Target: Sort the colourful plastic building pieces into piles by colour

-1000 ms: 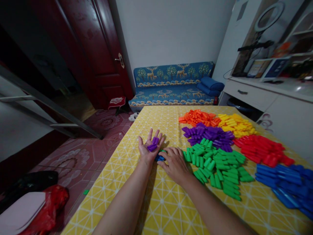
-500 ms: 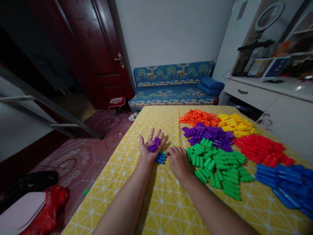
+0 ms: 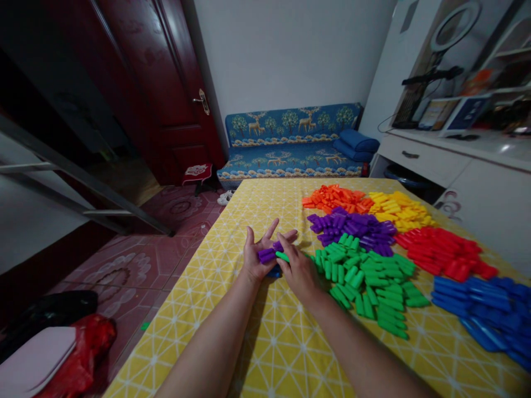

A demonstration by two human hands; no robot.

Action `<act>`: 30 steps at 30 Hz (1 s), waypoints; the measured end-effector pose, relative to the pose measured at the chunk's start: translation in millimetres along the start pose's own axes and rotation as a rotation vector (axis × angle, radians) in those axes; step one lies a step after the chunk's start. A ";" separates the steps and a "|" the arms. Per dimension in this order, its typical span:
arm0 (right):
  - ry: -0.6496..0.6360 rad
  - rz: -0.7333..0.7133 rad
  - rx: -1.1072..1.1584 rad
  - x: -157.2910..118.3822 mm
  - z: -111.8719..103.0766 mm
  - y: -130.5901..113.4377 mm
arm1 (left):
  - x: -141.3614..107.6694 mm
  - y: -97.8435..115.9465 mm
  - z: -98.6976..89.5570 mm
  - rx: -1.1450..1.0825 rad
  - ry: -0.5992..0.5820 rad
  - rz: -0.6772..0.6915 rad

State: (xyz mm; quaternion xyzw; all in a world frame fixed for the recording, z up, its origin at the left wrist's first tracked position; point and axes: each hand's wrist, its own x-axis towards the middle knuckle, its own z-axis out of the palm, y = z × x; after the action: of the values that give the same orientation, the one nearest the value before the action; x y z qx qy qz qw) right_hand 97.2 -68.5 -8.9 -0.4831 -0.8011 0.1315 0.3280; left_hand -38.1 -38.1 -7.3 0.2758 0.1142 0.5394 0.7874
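My left hand [image 3: 254, 260] is palm up above the yellow table, its fingers spread. Several small purple plastic tubes [image 3: 266, 255] lie across its palm and fingers. Between thumb and fingertips, my right hand [image 3: 302, 275] pinches a green plastic tube [image 3: 282, 256] right beside the purple ones; whether they touch I cannot tell. Under the left hand, partly hidden, are blue tubes [image 3: 274, 272] on the cloth. Close to the right hand's far side spreads a pile of green tubes [image 3: 365, 276].
Piles of purple [image 3: 354, 229], orange [image 3: 336, 199], yellow [image 3: 400, 211], red [image 3: 446, 254] and blue tubes [image 3: 481, 309] cover the right of the patterned tablecloth [image 3: 199, 315]. Beyond the table stands a blue sofa [image 3: 286, 152]; a white cabinet [image 3: 477, 193] is at the right.
My right hand has brought a green tube up to my left hand. The left hand has shifted right and tilted, now covering most of the blue tubes.
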 end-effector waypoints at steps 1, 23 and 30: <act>-0.015 0.005 -0.008 1.0 -0.9 -0.7 | 0.4 -0.6 0.0 0.002 0.004 -0.004; 0.166 0.220 -0.169 29.5 -56.8 47.3 | 3.9 -0.2 -6.8 -0.178 -0.044 -0.062; 0.172 0.412 -0.495 60.3 -120.1 127.9 | 4.4 3.0 -6.3 -0.164 -0.035 0.013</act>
State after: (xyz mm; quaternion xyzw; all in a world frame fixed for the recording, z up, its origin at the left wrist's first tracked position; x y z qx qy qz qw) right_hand 244.4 34.3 37.8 -0.7092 -0.6637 -0.0448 0.2335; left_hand -41.8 -31.4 -10.3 0.2204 0.0539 0.5471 0.8058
